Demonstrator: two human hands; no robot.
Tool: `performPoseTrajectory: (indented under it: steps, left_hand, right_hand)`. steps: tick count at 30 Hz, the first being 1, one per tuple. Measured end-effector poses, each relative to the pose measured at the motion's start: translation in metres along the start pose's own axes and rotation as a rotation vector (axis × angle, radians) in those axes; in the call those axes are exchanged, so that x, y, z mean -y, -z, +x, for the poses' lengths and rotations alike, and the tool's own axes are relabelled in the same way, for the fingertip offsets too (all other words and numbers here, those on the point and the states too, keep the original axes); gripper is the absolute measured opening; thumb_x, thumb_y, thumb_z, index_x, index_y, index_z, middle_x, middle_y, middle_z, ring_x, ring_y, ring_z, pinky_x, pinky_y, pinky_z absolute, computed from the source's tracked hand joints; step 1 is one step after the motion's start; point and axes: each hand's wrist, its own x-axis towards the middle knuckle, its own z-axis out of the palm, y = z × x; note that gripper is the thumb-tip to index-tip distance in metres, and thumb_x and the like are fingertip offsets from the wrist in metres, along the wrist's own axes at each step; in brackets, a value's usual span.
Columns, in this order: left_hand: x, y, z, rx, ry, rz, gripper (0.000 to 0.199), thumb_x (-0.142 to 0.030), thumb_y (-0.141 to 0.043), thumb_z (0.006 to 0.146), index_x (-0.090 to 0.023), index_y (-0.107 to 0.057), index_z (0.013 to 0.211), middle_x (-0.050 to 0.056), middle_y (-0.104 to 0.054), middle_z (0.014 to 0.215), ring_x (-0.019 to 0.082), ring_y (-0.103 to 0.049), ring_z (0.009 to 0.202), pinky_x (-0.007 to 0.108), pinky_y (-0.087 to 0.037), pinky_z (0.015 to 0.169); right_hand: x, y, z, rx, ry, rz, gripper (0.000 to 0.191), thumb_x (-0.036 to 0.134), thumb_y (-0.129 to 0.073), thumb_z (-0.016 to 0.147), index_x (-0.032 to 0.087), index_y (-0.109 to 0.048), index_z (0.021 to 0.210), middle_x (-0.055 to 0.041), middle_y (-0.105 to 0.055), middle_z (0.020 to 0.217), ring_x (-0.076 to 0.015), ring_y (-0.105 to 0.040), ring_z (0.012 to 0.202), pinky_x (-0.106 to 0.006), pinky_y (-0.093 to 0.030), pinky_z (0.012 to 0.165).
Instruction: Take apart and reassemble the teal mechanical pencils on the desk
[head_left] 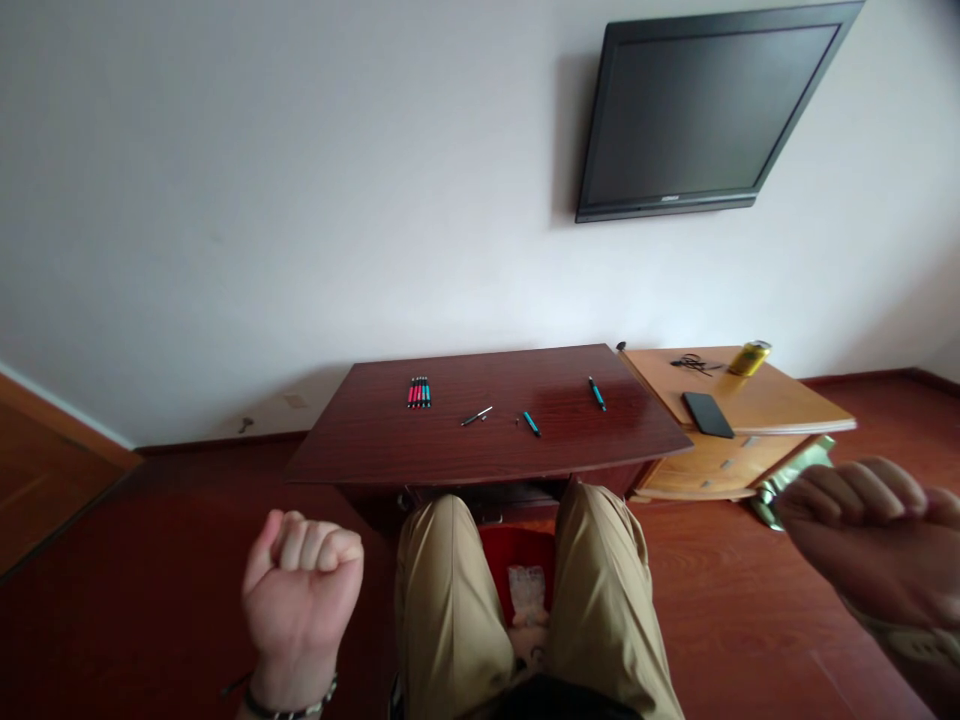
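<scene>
My left hand (304, 575) is raised in a fist, left of my knees and in front of the desk. Off to the right, my right hand (874, 540) is also a closed fist, slightly blurred and near the frame edge. No object shows in either one. On the dark red desk (375, 440), a row of pink and turquoise pens (420, 392) lies side by side at the left. A thin black and silver pen part (476, 416) is near the middle, close to a turquoise barrel (532, 424) and tiny pieces (517, 421). Another turquoise pen (597, 393) lies farther right.
A wooden cabinet (795, 405) adjoins the desk, bearing a black phone (707, 414), a yellow can (749, 358) and a dark cable (696, 364). Between my knees stands a red bin (491, 550). A television (712, 110) hangs above. Something green and shiny (806, 470) sits beside the cabinet.
</scene>
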Motion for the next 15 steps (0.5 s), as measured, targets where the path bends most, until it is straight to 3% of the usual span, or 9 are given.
performPoseTrajectory:
  steps: [3, 6, 10, 12, 15]
  left_hand:
    - [0.023, 0.002, 0.007, 0.075, 0.045, 0.044, 0.056, -0.025, -0.055, 0.107, -0.023, -0.012, 0.072, -0.007, -0.006, 0.057, 0.011, 0.006, 0.058, 0.026, -0.016, 0.042]
    - [0.052, 0.002, 0.019, 0.207, 0.061, 0.108, 0.064, -0.030, -0.063, 0.103, -0.022, -0.007, 0.075, -0.007, 0.000, 0.061, 0.010, 0.002, 0.057, 0.026, -0.014, 0.045]
    - [0.104, 0.001, 0.041, 0.326, 0.082, 0.273, 0.068, -0.041, -0.068, 0.100, -0.023, -0.008, 0.075, -0.008, -0.006, 0.061, 0.008, -0.009, 0.053, 0.025, -0.019, 0.046]
    - [0.134, 0.005, 0.053, 0.369, 0.084, 0.380, 0.067, -0.050, -0.066, 0.100, -0.023, -0.010, 0.074, -0.008, -0.010, 0.060, 0.007, -0.014, 0.051, 0.024, -0.024, 0.047]
    - [0.179, 0.016, 0.072, 0.436, 0.043, 0.601, 0.065, -0.061, -0.063, 0.102, -0.023, -0.020, 0.070, -0.010, -0.017, 0.059, 0.004, -0.019, 0.050, 0.021, -0.028, 0.048]
  right_hand:
    - [-0.029, -0.016, 0.007, 0.092, 0.009, -0.254, 0.043, 0.024, -0.074, 0.081, 0.028, -0.034, 0.066, 0.0050, -0.006, 0.064, -0.0114, -0.015, 0.052, -0.043, -0.003, 0.052]
    - [-0.064, -0.017, 0.025, 0.237, -0.014, -0.441, 0.052, 0.029, -0.071, 0.086, 0.027, -0.022, 0.067, 0.0055, -0.001, 0.069, -0.0146, -0.005, 0.058, -0.039, -0.006, 0.052]
    - [-0.118, -0.004, 0.052, 0.337, -0.125, -0.452, 0.052, 0.028, -0.064, 0.082, 0.023, -0.013, 0.073, 0.0055, -0.002, 0.067, -0.0135, -0.004, 0.058, -0.031, -0.015, 0.047]
    - [-0.146, 0.004, 0.064, 0.352, -0.180, -0.489, 0.047, 0.029, -0.063, 0.076, 0.024, -0.016, 0.075, 0.0061, -0.005, 0.067, -0.0128, -0.004, 0.058, -0.027, -0.018, 0.046]
    - [-0.186, 0.014, 0.082, 0.365, -0.161, -0.736, 0.034, 0.040, -0.059, 0.077, 0.027, -0.027, 0.077, 0.0077, -0.010, 0.063, -0.0134, -0.007, 0.055, -0.027, -0.019, 0.044]
